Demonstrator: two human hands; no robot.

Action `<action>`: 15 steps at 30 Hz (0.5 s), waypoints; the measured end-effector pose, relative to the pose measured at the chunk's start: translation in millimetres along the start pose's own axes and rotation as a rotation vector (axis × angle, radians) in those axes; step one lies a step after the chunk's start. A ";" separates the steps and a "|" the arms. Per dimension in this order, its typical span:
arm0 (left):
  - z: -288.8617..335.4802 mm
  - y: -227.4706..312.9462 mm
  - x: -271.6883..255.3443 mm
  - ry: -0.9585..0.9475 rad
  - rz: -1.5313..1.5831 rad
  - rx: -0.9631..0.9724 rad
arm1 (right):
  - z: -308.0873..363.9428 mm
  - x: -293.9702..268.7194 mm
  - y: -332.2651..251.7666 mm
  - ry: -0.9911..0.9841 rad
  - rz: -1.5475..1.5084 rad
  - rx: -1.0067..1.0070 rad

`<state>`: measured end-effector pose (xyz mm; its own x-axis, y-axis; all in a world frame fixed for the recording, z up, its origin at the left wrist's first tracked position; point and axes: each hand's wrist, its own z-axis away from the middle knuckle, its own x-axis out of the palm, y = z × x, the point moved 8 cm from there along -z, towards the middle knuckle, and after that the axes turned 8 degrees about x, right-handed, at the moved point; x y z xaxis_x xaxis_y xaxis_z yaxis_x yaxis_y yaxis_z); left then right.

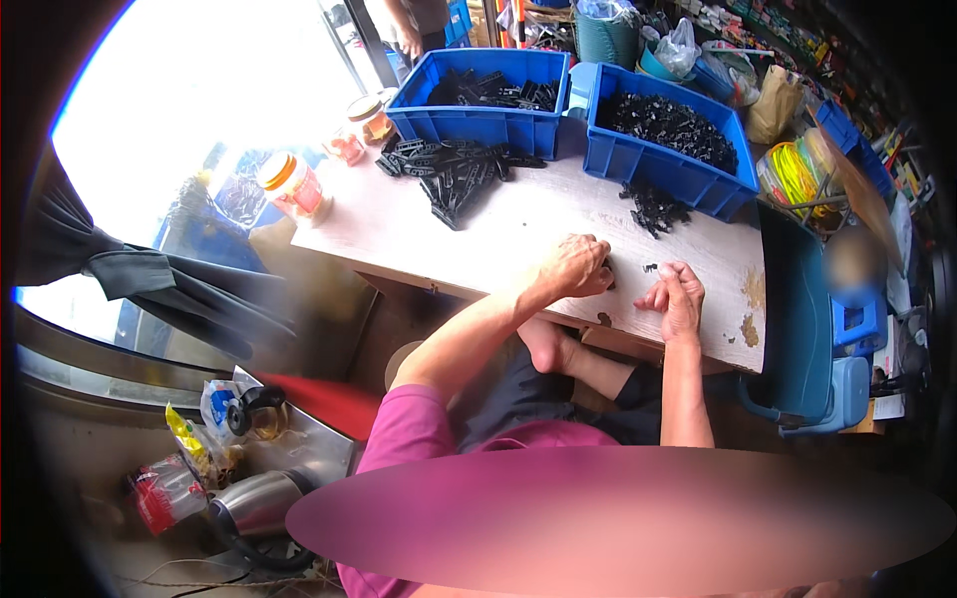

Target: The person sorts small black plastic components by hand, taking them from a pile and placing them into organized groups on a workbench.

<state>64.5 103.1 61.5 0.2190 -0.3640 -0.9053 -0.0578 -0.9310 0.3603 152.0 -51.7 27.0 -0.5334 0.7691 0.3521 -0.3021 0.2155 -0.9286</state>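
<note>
Above the table's near edge, my left hand [578, 267] is closed, its fingers wrapped round a dark plastic part that shows only as a sliver at the fingertips. My right hand [679, 304] is to its right, fingers curled and thumb and forefinger together; whatever they hold is hidden. Just left of those fingertips is a small black plastic piece [650, 267]; I cannot tell whether they touch it. Farther off lie a heap of long black plastic clips [451, 171] at the left and a small pile of tiny black pieces [653, 207] at the right.
Two blue bins [478, 125] [663, 171] of black parts stand along the far side of the pale table [538, 214]. Jars, one orange-lidded [291, 184], sit at the left edge. A teal tub [802, 309] is at the right, a steel kettle [261, 501] lower left. Another person [409, 35] stands beyond.
</note>
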 end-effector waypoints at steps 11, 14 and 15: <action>24.3 4.5 2.9 0.384 -0.098 0.209 | -0.2 1.6 1.2 0.009 0.026 0.005; 21.7 5.0 7.7 0.391 -0.088 0.198 | -0.7 -0.5 2.1 0.016 0.027 -0.001; 21.3 4.6 8.9 0.389 -0.083 0.179 | 0.4 0.5 1.3 0.020 0.024 -0.004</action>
<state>45.5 95.0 50.3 0.5789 -0.2828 -0.7647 -0.1849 -0.9590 0.2147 151.1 -51.3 26.0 -0.5250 0.7858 0.3270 -0.2857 0.1992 -0.9374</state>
